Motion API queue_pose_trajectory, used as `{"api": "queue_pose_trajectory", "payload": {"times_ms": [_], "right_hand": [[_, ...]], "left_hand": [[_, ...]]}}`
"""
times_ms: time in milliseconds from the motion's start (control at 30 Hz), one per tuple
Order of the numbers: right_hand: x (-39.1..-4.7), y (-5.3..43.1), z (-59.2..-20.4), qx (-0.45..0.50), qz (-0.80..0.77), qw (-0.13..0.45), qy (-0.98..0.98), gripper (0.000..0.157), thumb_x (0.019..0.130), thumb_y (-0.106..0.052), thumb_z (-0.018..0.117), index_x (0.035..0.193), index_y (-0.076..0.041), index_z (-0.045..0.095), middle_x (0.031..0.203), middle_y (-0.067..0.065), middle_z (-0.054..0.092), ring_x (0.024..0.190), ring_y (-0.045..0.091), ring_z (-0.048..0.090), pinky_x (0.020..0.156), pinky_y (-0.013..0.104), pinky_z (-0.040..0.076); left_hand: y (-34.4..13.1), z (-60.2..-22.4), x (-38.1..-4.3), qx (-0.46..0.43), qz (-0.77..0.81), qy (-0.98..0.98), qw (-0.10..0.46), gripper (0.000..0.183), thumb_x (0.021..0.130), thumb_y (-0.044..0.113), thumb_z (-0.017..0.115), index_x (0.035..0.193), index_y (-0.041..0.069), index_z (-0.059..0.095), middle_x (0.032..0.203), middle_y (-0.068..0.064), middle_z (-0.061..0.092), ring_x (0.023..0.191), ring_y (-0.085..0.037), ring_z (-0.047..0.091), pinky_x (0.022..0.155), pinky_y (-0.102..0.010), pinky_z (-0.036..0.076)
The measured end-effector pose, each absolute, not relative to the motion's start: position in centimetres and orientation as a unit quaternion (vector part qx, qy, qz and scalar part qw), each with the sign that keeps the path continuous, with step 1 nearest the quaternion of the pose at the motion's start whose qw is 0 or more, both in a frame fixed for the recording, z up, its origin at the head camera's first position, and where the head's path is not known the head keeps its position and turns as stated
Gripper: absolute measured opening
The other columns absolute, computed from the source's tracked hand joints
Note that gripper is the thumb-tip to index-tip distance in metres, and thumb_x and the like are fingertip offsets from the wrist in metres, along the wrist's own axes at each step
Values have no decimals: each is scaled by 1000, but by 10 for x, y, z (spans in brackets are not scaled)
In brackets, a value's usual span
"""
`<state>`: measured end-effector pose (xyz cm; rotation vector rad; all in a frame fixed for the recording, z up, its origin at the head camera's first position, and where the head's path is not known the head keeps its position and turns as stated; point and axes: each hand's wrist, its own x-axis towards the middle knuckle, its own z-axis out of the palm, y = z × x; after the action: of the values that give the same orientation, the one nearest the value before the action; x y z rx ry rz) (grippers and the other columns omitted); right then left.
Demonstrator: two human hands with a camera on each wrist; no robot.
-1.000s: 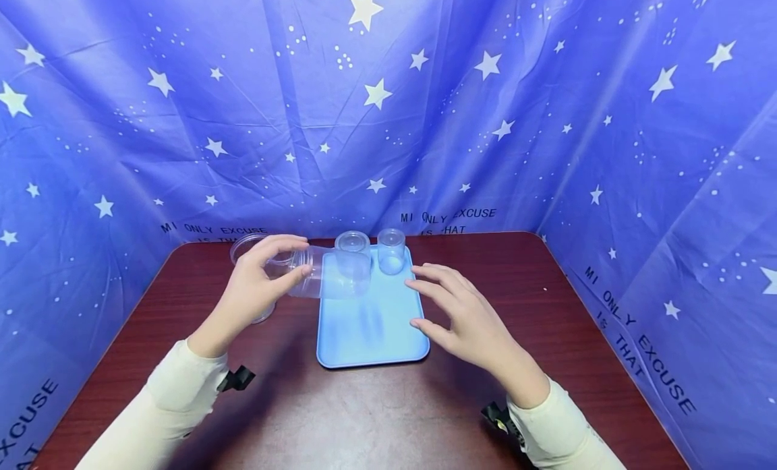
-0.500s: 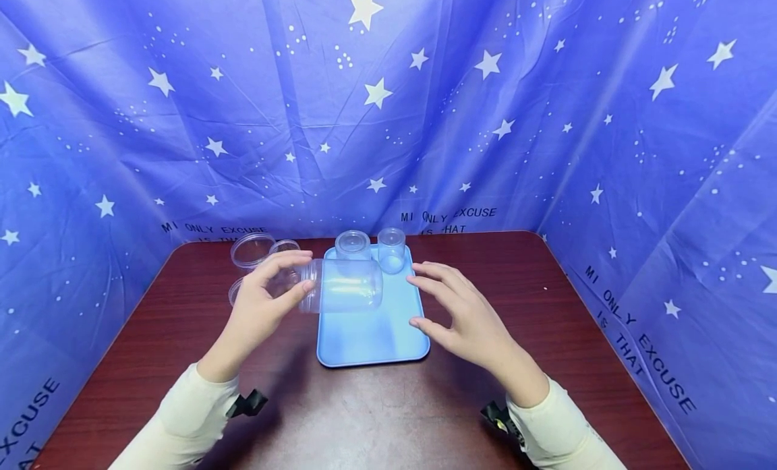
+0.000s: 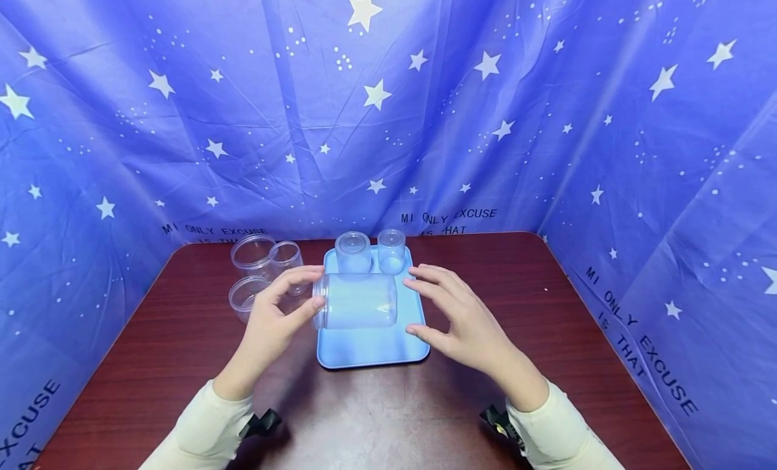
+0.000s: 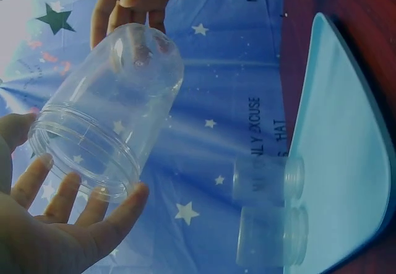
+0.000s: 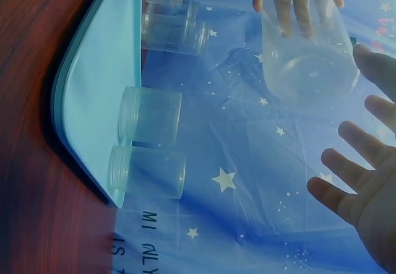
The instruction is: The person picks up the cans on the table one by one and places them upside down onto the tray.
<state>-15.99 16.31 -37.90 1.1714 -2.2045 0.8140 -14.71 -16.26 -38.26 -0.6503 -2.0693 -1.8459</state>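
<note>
My left hand [image 3: 274, 328] grips a clear plastic jar [image 3: 361, 301] by its threaded mouth end, thumb on one side and fingers round the other. The jar lies sideways in the air over the blue tray [image 3: 370, 352], its closed base pointing right. In the left wrist view the ringed rim [image 4: 86, 150] sits among the left fingertips. My right hand [image 3: 464, 315] hovers by the tray's right edge with fingers spread, close to the jar's base and holding nothing. In the right wrist view its fingertips [image 5: 337, 156] stand apart from the jar.
Two smaller clear jars, one wider [image 3: 353, 253] and one narrower [image 3: 391, 252], stand upside down at the tray's back. Left of the tray, several clear jars stand mouth up, including a large one [image 3: 251, 253]. A starry blue curtain [image 3: 388, 106] encloses the table.
My left hand has carried the jar rightward and nearer over the tray, bringing its base close to the right hand. The right hand has barely moved.
</note>
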Motion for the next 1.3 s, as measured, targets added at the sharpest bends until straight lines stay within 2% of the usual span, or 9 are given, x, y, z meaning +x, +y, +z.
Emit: {"api": "queue_pose_trajectory", "payload": {"times_ms": [167,267,700,1067,1300], "right_hand": [[-160,161,-380,435,303,249,-811,68,84,-32,85,144,-12,58,147,11,55,139,32,48,121,34,32],[-159,161,-381,436,304,244,-811,69,84,-31,85,144,-12,57,147,12,55,139,31,48,121,33,32],[-159,158,-384,445,321,243,-800,73,81,-27,87,145,-10,56,147,9,54,137,26,49,119,27,34],[-156,156,-385,428,374,193,-800,76,80,-21,89,146,-11,54,150,9,51,138,24,50,118,25,36],[-158,154,-388,441,411,185,-776,79,77,-15,90,147,-10,52,151,13,50,138,27,49,118,26,36]], "left_hand": [[-158,-386,-145,-234,-657,-703,139,38,89,-8,72,126,-6,64,136,-11,64,126,-17,62,96,-30,57],[-157,-386,-143,-232,-665,-698,130,38,89,-8,72,127,-4,64,136,-9,64,126,-20,62,96,-31,57],[-151,-391,-141,-238,-685,-676,132,37,89,-11,70,124,-8,63,135,-10,65,123,-17,63,92,-28,58],[-150,-394,-141,-243,-699,-661,125,36,89,-10,71,125,-9,61,136,-13,63,123,-19,63,92,-34,59],[-148,-396,-141,-242,-703,-658,120,37,89,-10,71,124,-10,61,136,-12,62,123,-20,63,91,-37,60]]}}
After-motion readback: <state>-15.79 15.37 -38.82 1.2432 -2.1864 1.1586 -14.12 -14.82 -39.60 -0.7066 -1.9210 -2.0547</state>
